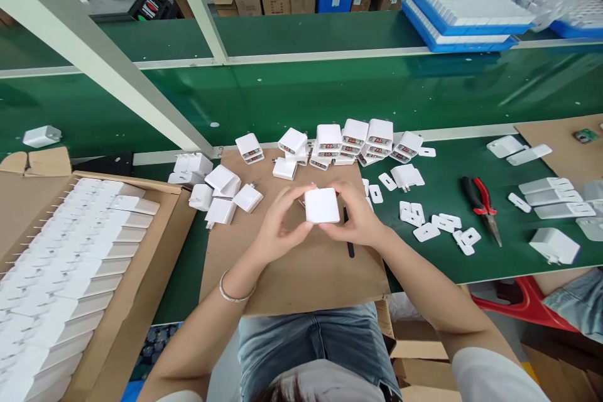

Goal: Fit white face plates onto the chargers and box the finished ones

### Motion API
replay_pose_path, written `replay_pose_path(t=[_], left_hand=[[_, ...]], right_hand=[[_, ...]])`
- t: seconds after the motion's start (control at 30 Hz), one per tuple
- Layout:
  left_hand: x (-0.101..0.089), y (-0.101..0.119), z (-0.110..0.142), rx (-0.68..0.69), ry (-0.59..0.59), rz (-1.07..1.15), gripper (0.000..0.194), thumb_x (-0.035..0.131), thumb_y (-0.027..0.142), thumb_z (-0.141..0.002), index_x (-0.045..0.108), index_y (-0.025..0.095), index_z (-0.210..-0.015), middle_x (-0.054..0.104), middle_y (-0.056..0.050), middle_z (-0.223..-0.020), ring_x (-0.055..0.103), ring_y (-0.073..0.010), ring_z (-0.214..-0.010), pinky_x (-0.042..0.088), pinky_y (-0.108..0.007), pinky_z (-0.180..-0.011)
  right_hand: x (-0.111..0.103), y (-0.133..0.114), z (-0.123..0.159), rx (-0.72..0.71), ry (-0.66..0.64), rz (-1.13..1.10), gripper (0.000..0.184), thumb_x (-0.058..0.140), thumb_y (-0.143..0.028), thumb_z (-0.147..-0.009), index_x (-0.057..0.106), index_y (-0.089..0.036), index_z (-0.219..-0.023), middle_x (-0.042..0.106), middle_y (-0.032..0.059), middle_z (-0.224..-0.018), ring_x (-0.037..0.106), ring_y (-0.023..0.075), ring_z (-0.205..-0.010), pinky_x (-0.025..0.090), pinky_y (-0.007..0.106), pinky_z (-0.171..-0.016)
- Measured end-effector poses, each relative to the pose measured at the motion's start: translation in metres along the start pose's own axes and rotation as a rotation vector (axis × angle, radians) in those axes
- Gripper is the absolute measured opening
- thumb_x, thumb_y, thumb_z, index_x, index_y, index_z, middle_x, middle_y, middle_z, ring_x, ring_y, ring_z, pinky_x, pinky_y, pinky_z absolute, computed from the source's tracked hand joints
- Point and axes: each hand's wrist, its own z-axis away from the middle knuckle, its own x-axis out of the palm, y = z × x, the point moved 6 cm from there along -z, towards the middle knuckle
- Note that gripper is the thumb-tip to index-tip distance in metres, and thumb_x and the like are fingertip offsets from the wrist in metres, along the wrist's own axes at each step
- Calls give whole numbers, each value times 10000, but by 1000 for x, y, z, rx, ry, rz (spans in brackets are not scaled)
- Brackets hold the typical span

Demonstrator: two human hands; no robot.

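Observation:
A white charger (pixel 322 205) is held level between my two hands above the brown cardboard sheet (pixel 292 276). My left hand (pixel 287 220) grips its left side, fingers behind and thumb in front. On the right side, my right hand (pixel 353 213) pinches it the same way. Under my right hand lies a thin black tool (pixel 350 249), partly hidden. Beyond my hands stands a row of white charger housings (pixel 330 136) with open ends showing parts inside. More white chargers (pixel 220 191) with prongs lie to the left.
At left, a cardboard box (pixel 175 226) holds rows of chargers. Small white cover plates (pixel 426 232) and red-black pliers (pixel 482 207) lie on the green table (pixel 438 270) at right. Blue trays (pixel 424 38) sit on the shelf behind. Another person's knee (pixel 577 304) shows at right.

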Motion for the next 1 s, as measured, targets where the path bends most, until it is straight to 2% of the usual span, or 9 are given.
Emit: replay_pose_path(t=[0.1, 0.17, 0.27, 0.37, 0.5, 0.6, 0.7, 0.83, 1.0], left_hand=[[-4, -1, -5, -26, -24, 107, 811, 700, 428, -927, 269, 339, -1608, 520, -150, -1505, 562, -299, -1318, 459, -468, -1130], [-7, -2, -8, -35, 3, 119, 840, 695, 413, -935, 211, 348, -1619, 552, -146, -1460, 600, -269, -1254, 472, -451, -1108], [-10, -5, -8, -76, 60, 70, 704, 693, 378, -940, 360, 310, -1557, 590, -135, -1385, 621, -239, -1173, 499, -412, -1056], [-6, -6, -7, -117, 26, 44, 533, 706, 357, -933, 542, 278, -1434, 599, -127, -1388, 608, -253, -1225, 505, -403, -1067], [-1, -9, -6, -160, 0, 174, 499, 725, 342, -925, 588, 274, -1400, 629, -114, -1404, 616, -263, -1267, 521, -411, -1080], [-1, -10, -7, -135, 28, 248, 519, 765, 330, -897, 612, 272, -1390, 648, -108, -1382, 631, -255, -1244, 522, -413, -1085], [1, -11, -7, -115, 20, 281, 551, 801, 327, -866, 630, 276, -1387, 658, -107, -1346, 633, -262, -1229, 526, -421, -1078], [7, -11, -4, -82, -8, 332, 559, 826, 323, -841, 637, 285, -1365, 660, -108, -1300, 641, -265, -1194, 543, -430, -1041], [9, -6, -1, -13, 31, 338, 556, 837, 371, -826, 635, 297, -1339, 634, -99, -1251, 629, -252, -1148, 540, -402, -986]], right_hand=[[-8, 2, -4, -48, 96, 200, 446, 780, -442, -822, 536, -263, -1148, 643, 99, -1059, 609, 307, -959, 475, 460, -793], [-10, 3, -5, -55, 134, 270, 432, 791, -459, -813, 538, -263, -1102, 642, 94, -1027, 602, 307, -928, 459, 464, -789], [-7, 6, -4, -1, 134, 264, 409, 796, -480, -794, 526, -267, -1016, 632, 62, -939, 586, 286, -853, 438, 448, -760], [-2, 11, -1, 95, 108, 144, 388, 781, -490, -801, 523, -264, -984, 619, 42, -889, 569, 256, -801, 432, 417, -721], [3, 14, 3, 152, 81, 16, 394, 743, -518, -844, 551, -252, -1061, 640, 69, -973, 584, 259, -862, 451, 411, -740], [2, 12, 4, 81, 104, -14, 419, 671, -592, -884, 559, -241, -1084, 633, 77, -974, 576, 258, -859, 448, 411, -734], [-1, 7, 3, -17, 152, -14, 423, 594, -636, -915, 571, -232, -1037, 605, 63, -891, 545, 245, -797, 420, 400, -698], [-3, 2, 5, -92, 223, -4, 405, 578, -627, -920, 574, -233, -1011, 575, 48, -826, 514, 233, -746, 396, 389, -667], [-3, -7, 9, -162, 288, 30, 431, 594, -639, -887, 567, -235, -1033, 568, 47, -809, 523, 234, -720, 406, 393, -640]])
